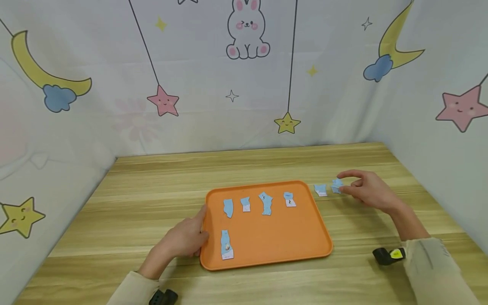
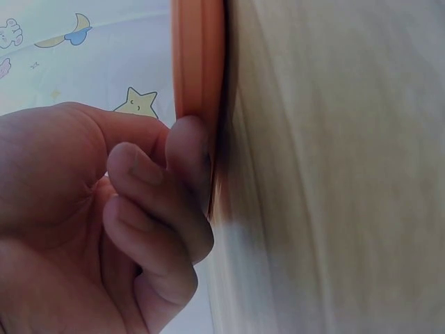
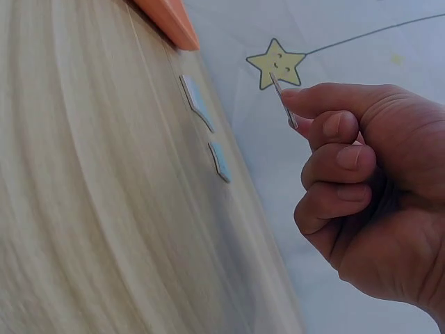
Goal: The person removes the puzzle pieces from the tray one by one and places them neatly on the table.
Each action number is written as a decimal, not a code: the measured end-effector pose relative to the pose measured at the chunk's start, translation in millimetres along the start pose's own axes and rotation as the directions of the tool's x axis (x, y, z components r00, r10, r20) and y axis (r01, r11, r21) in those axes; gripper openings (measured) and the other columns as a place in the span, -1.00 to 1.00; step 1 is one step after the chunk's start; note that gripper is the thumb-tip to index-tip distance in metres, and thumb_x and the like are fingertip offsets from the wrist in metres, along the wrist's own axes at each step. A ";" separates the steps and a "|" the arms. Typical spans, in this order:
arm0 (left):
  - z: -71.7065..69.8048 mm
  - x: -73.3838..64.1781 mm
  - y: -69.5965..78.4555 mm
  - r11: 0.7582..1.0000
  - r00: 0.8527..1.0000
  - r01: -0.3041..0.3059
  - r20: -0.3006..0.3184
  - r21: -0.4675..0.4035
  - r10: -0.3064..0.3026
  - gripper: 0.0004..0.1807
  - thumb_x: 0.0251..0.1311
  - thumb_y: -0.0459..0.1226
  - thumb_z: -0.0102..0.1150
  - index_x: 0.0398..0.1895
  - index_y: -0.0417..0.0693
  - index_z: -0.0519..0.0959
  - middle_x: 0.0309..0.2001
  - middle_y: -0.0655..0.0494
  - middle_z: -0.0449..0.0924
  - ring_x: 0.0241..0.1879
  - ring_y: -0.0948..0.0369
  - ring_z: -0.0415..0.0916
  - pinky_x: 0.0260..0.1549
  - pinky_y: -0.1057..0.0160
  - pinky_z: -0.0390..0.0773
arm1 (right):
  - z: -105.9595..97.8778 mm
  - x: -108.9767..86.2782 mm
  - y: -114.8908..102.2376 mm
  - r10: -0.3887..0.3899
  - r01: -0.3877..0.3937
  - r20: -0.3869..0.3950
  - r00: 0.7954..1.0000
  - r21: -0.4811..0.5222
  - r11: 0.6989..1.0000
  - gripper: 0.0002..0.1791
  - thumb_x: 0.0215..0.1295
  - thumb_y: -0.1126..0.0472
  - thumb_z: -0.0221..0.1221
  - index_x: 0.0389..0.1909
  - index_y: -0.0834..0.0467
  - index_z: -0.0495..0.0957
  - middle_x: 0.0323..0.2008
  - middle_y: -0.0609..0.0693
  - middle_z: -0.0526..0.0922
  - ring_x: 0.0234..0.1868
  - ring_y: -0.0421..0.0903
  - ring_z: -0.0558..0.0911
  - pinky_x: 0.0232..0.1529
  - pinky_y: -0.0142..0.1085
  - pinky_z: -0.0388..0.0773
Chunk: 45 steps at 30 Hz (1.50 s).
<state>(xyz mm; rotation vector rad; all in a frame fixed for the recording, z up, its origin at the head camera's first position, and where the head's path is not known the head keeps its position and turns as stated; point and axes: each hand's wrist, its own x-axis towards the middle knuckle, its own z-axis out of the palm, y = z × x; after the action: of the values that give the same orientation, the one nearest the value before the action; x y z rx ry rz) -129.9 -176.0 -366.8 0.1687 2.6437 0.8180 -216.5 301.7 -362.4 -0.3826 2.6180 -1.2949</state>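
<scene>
My left hand (image 1: 187, 237) grips the left rim of the orange tray (image 1: 274, 237); in the left wrist view its thumb and curled fingers close around the tray's edge. To the right of the tray, my right hand (image 1: 371, 190) pinches a thin light-blue puzzle piece (image 3: 284, 101) between thumb and index finger, held up above the table. The other fingers are curled into the palm. Below it on the wood lie a small blue piece (image 3: 218, 162) and a blue-and-white piece (image 1: 320, 190), close to the tray's right rim.
Inside the tray are several irregular blue-and-white pieces: a row along the back, including a tall jagged one (image 1: 266, 204), and a long one with a small boat picture (image 1: 226, 245) at front left. A printed curtain (image 1: 206, 127) borders the wooden table (image 1: 160, 178).
</scene>
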 end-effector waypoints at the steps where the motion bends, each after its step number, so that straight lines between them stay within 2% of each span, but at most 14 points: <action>1: 0.1 0.1 0.0 1.000 1.000 0.001 0.002 -0.002 -0.001 -0.16 0.23 -0.34 -0.10 0.51 -0.18 -0.25 -0.78 0.07 0.48 -0.85 0.22 0.33 -0.80 0.31 0.26 | -0.8 0.1 1.8 0.001 -0.001 -0.002 1.000 0.002 1.000 -0.47 0.28 0.03 0.19 0.20 0.19 0.39 -0.76 -0.13 0.22 -0.78 -0.25 0.15 -0.77 -0.33 0.20; 26: 0.0 0.8 -0.3 1.000 1.000 0.007 0.010 0.010 -0.007 -0.16 0.22 -0.34 -0.10 0.52 -0.17 -0.23 -0.78 0.09 0.48 -0.86 0.23 0.30 -0.81 0.32 0.21 | -10.6 3.1 29.3 0.128 -0.130 -0.063 0.990 -0.027 0.991 -0.44 0.30 0.03 0.17 0.23 0.21 0.34 -0.76 -0.15 0.26 -0.78 -0.23 0.21 -0.78 -0.30 0.23; 35: -0.1 0.2 -0.8 1.000 1.000 0.008 0.004 0.018 -0.008 -0.16 0.22 -0.33 -0.11 0.51 -0.18 -0.24 -0.79 0.09 0.48 -0.86 0.23 0.30 -0.81 0.32 0.21 | -11.7 0.0 35.3 0.098 -0.100 -0.071 0.993 -0.031 0.994 -0.51 0.33 0.11 0.13 0.19 0.28 0.36 -0.74 -0.14 0.28 -0.80 -0.27 0.21 -0.77 -0.34 0.24; 45: 0.8 0.2 -0.7 1.000 1.000 -0.009 -0.007 0.015 0.009 -0.16 0.21 -0.34 -0.09 0.51 -0.20 -0.22 -0.80 0.09 0.46 -0.87 0.23 0.31 -0.82 0.32 0.21 | -14.0 0.8 42.7 0.105 -0.108 -0.053 0.993 -0.063 0.992 -0.51 0.33 0.16 0.12 0.20 0.31 0.36 -0.71 -0.10 0.36 -0.80 -0.27 0.21 -0.77 -0.35 0.26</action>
<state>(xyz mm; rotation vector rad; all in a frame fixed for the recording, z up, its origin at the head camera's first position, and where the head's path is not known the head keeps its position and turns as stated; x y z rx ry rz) -129.8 -176.1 -367.8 0.1816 2.6579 0.8035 -227.3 336.9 -388.2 -0.2206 2.6868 -1.2019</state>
